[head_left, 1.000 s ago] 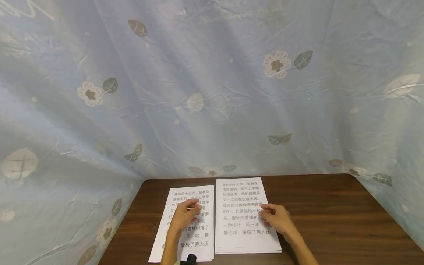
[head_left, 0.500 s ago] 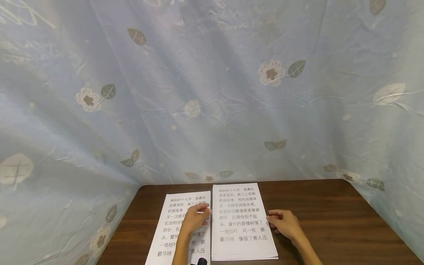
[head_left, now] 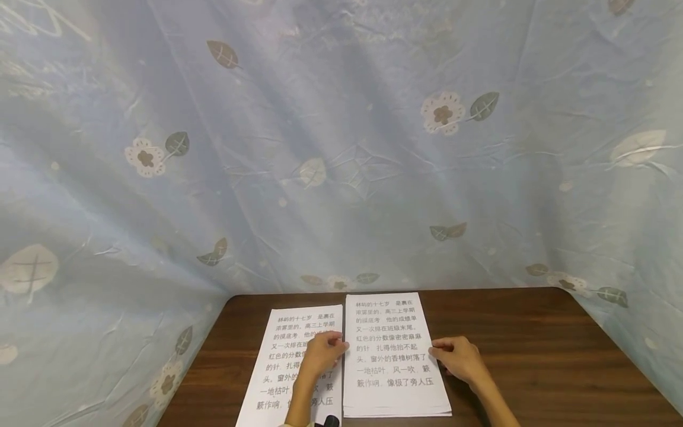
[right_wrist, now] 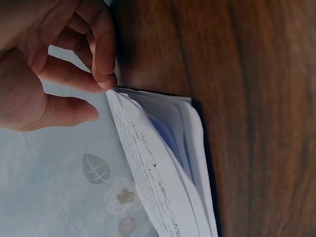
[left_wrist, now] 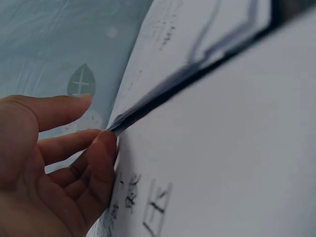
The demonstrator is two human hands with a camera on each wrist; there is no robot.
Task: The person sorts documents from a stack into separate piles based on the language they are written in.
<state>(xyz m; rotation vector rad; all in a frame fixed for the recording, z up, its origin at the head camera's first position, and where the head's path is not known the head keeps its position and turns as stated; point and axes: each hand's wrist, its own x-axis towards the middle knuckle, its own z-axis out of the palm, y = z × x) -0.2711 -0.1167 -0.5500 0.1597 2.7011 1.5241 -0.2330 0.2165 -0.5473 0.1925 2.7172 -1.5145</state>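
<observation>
Two stacks of white paper printed with large Chinese characters lie side by side: a left stack [head_left: 256, 409] and a right stack [head_left: 397, 400]. My left hand [head_left: 321, 354] is over the left stack, its fingertips at the gap by the right stack's left edge. In the left wrist view, the thumb of that hand [left_wrist: 64, 163] stands apart from the bent fingers. My right hand [head_left: 460, 359] touches the right stack's right edge with its fingertips. Thumb and fingers of the right hand [right_wrist: 64, 69] are spread in the right wrist view, where the stack's sheets [right_wrist: 163, 148] show loose, slightly parted edges.
The stacks lie on a dark brown wooden table [head_left: 555, 356] with rounded far corners. Behind it and to both sides hangs a pale blue curtain [head_left: 341, 225] with leaf and flower prints. A small black device [head_left: 331, 421] sits at my left wrist.
My left hand has moved right, from over the left stack's text to the gap between stacks. My right hand has moved off the right stack's face to its right edge.
</observation>
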